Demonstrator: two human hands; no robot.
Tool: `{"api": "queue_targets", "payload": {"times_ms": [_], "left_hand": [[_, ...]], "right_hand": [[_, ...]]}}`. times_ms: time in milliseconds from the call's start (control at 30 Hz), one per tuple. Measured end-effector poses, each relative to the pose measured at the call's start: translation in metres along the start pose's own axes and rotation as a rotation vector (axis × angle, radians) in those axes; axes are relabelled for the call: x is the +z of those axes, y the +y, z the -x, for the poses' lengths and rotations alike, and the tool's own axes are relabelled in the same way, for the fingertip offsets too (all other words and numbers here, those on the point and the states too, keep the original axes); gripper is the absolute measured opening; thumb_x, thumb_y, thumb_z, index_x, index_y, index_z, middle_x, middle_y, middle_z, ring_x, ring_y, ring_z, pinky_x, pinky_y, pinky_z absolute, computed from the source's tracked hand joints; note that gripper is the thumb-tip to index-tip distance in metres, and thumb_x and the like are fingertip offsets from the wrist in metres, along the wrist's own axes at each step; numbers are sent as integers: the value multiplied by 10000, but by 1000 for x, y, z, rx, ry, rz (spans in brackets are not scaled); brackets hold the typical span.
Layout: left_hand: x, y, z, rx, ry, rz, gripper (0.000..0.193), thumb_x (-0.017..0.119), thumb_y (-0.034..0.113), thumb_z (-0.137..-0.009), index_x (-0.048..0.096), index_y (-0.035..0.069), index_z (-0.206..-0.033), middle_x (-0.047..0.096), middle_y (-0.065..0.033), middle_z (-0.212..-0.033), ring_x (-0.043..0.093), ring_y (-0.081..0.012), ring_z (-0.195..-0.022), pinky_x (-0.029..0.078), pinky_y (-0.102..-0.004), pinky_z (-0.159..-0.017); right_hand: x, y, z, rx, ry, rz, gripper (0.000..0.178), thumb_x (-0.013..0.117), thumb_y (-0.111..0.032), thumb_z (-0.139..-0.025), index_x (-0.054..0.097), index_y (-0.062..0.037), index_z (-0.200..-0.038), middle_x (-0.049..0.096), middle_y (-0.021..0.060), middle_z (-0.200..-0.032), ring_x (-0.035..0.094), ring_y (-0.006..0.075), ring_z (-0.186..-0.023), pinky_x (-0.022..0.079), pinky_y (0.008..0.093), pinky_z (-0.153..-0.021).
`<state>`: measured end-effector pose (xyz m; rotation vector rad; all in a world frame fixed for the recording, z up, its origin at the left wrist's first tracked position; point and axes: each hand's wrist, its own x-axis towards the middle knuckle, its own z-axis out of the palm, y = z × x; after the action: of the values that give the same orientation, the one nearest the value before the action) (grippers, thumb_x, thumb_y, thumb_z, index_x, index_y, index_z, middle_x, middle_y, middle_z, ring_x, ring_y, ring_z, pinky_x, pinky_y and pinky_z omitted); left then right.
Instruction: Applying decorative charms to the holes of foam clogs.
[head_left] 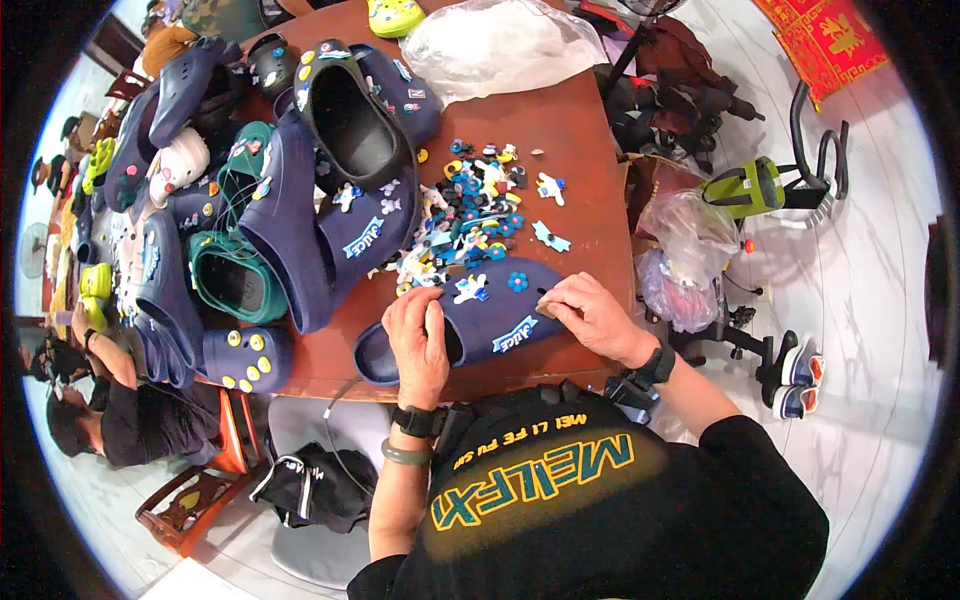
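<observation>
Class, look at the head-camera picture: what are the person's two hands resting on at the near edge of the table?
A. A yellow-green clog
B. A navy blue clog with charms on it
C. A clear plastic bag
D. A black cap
B: the left hand and right hand both press on the navy blue clog, which carries small charms.

We count two hands at the navy clog (480, 322) on the tabletop (570, 140): the left hand (420, 340) and the right hand (592, 312). That clog carries two charms, one white (470, 290) and one blue flower (517, 282). We see one black clog (350, 115), two green clogs (235, 280), one clear plastic bag (500, 40), and a charm pile (470, 215) too dense for us to count.
</observation>
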<state>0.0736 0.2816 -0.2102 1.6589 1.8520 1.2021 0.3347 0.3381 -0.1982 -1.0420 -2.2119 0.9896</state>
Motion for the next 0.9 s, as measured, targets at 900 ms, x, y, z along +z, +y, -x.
{"api": "queue_targets", "payload": {"times_ms": [900], "left_hand": [[1, -1, 1, -11, 6, -7, 185, 522, 151, -953, 656, 70, -1051, 629, -107, -1105, 536, -274, -1086, 334, -401, -997]], "right_hand": [[-18, 2, -18, 169, -154, 85, 227, 703, -277, -832, 578, -94, -783, 551, 62, -745, 548, 270, -743, 400, 385, -683]]}}
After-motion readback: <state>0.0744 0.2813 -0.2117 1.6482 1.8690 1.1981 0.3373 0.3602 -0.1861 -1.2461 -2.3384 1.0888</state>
